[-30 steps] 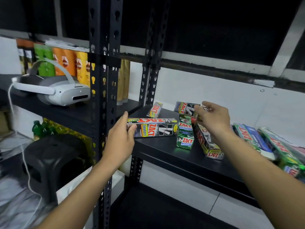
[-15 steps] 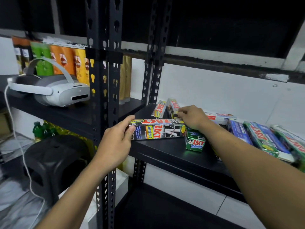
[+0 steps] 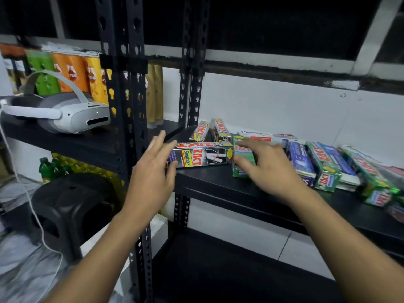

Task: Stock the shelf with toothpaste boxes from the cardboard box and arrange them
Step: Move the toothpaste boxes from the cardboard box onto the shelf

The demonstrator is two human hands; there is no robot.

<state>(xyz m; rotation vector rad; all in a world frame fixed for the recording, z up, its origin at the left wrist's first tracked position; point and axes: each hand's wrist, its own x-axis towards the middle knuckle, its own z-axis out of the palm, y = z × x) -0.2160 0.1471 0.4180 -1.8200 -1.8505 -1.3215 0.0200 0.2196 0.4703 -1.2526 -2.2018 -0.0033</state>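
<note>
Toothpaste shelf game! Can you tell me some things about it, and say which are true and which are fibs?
The black Smokers box lies lengthwise on the black shelf. True.
The left hand is lifting that box up high. False: it is open by the box's left end, and the box rests on the shelf.
A white headset sits on the neighbouring shelf to the left. True.
The right hand holds a toothbrush. False: it spreads open over a green box.

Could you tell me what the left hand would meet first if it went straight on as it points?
Most likely the left end of the Zact Smokers box, lying just ahead of the left hand; depth is unclear, so they may be touching.
</note>
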